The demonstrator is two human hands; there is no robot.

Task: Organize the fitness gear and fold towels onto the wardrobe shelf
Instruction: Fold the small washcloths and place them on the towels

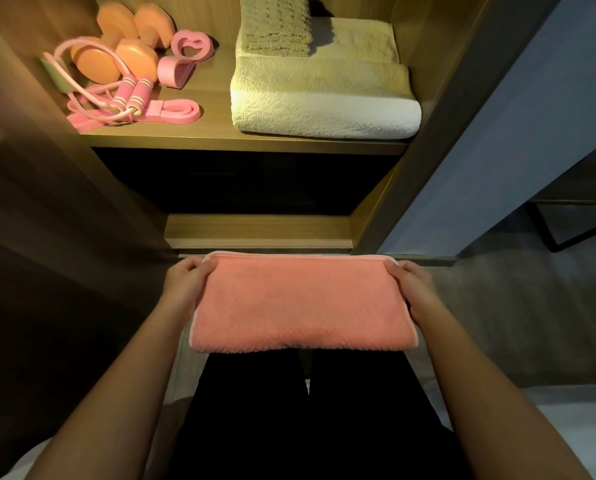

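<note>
A folded pink towel (pixel 301 303) hangs flat in the air in front of the wardrobe, below the shelf. My left hand (pixel 185 282) grips its left end and my right hand (pixel 412 284) grips its right end, thumbs on top. On the lit wardrobe shelf (pixel 220 136) a stack of folded pale towels (pixel 324 98) lies at the right. At the left of the shelf lie orange dumbbells (pixel 130 50), a pink skipping rope (pixel 130 95), pink resistance bands (pixel 172 112) and pink loop pieces (pixel 185 53).
A dark compartment (pixel 248 181) opens under the shelf, with a lower wooden ledge (pixel 258 230) just beyond the towel. The wardrobe's side walls stand left and right. A grey wall (pixel 497 133) and a dark metal frame (pixel 573 230) are at the right. My dark trousers fill the bottom.
</note>
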